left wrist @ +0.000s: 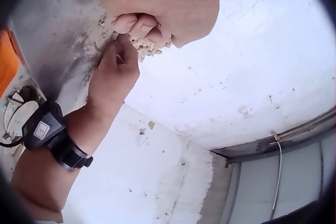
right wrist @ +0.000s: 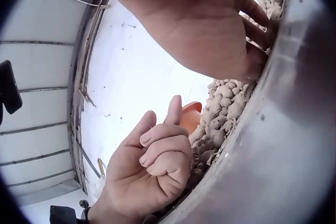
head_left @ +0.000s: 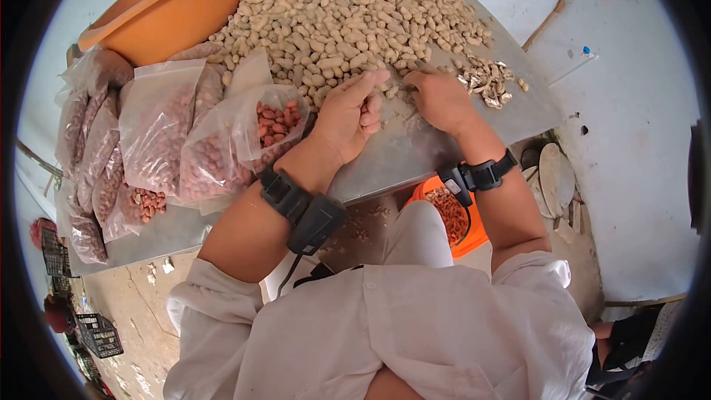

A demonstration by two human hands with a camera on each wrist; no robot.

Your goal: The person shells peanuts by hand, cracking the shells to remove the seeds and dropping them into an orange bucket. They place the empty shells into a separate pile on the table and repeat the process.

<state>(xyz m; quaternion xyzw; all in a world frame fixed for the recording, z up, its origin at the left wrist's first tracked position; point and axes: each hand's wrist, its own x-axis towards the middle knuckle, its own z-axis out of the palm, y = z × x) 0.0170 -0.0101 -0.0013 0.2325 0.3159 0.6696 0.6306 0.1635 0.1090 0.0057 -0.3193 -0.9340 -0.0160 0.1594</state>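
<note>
Just in front of the heap of unshelled peanuts (head_left: pixel 355 11), the left hand (head_left: pixel 344 118) is held over the metal table (head_left: pixel 392 159). In the right wrist view the left hand (right wrist: pixel 152 166) has several fingers curled to the palm, forefinger and thumb extended, and nothing visible in it. To its right, the right hand (head_left: pixel 444 104) reaches down at the heap's near edge, beside a small pile of empty shells (head_left: pixel 489 81). The right hand (left wrist: pixel 113 77) has bent fingers with tips close together in the left wrist view; whether they pinch a peanut cannot be made out.
Clear bags of red peanut kernels (head_left: pixel 159 126) stand left, one open bag (head_left: pixel 285 144) nearest the left forearm. Behind them is a large orange basin (head_left: pixel 174 11). Below the table edge, an orange bucket (head_left: pixel 474 233) holds reddish bits. Another person is partly visible at lower right.
</note>
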